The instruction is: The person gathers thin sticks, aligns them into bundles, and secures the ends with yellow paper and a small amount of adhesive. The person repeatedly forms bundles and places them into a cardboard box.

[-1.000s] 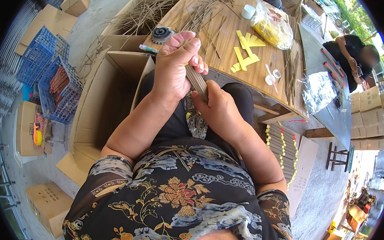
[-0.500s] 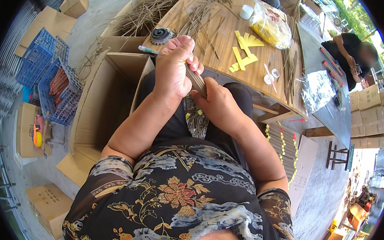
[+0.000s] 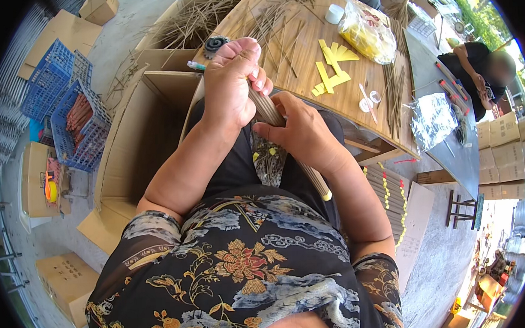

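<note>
A bundle of thin brown sticks [image 3: 266, 108], much like incense sticks, slants across my lap between both hands. My left hand [image 3: 230, 85] is curled round its upper part, the thumb and fingertips closing over the sticks. Lower down, my right hand [image 3: 301, 127] wraps the bundle, with the thumb on one side and the fingers on the other. Below that palm the lower part comes out toward my right thigh, ending in a yellow band or tip [image 3: 327, 195]. The bundle's top end is hidden by my left hand.
The wooden table [image 3: 303, 35] ahead carries loose brown sticks, yellow paper strips [image 3: 332, 75] and a plastic bag [image 3: 367, 34] of yellow material. An open cardboard box [image 3: 146, 135] stands at my left. Yellow-banded bundles [image 3: 387, 195] lie low at right. Another person [image 3: 477, 79] is at far right.
The bundle now extends below my right hand, where its yellow end has come into view. Both hands have shifted slightly up and to the left, still gripping.
</note>
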A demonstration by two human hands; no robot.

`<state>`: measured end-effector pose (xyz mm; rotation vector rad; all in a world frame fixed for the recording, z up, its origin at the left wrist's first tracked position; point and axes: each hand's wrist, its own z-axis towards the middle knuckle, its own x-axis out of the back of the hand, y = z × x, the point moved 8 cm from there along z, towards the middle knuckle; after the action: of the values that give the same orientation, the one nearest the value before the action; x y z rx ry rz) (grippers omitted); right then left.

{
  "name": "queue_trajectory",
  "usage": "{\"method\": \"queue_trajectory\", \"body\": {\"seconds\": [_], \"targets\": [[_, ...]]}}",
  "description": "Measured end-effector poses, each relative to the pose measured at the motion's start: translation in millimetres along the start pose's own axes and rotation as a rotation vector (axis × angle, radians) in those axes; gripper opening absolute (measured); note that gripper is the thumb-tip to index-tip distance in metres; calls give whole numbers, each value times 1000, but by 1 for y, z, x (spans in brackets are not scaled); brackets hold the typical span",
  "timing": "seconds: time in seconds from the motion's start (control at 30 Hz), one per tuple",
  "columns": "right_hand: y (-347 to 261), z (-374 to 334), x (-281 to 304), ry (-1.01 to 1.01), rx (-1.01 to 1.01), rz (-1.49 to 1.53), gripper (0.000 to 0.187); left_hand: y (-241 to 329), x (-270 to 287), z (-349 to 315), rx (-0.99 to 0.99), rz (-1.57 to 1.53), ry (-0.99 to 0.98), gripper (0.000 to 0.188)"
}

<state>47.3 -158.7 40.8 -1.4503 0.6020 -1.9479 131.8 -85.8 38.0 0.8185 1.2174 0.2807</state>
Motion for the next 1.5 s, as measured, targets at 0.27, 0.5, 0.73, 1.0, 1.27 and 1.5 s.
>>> {"method": "queue_trajectory", "body": {"seconds": [0.27, 0.5, 0.73, 1.0, 1.27, 1.5], "targets": [[2, -16, -37, -480, -407, 917, 14, 4, -35, -13, 81, -42, -435, 42], [-2, -14, -21, -399, -364, 807, 14, 12, -33, -16, 41, -200, -371, 71], [-3, -11, -16, -317, -291, 581, 17, 13, -30, -27, -75, -37, -404, 42], [8, 0, -10, 48, -83, -170, 17, -5, -1, -7, -116, 47, 18, 34], [34, 6, -24, 47, -113, -338, 18, -39, 27, 11, 77, -28, 173, 22], [26, 8, -21, -228, -235, 255, 23, -22, -1, 2, 82, -64, -37, 23]]}}
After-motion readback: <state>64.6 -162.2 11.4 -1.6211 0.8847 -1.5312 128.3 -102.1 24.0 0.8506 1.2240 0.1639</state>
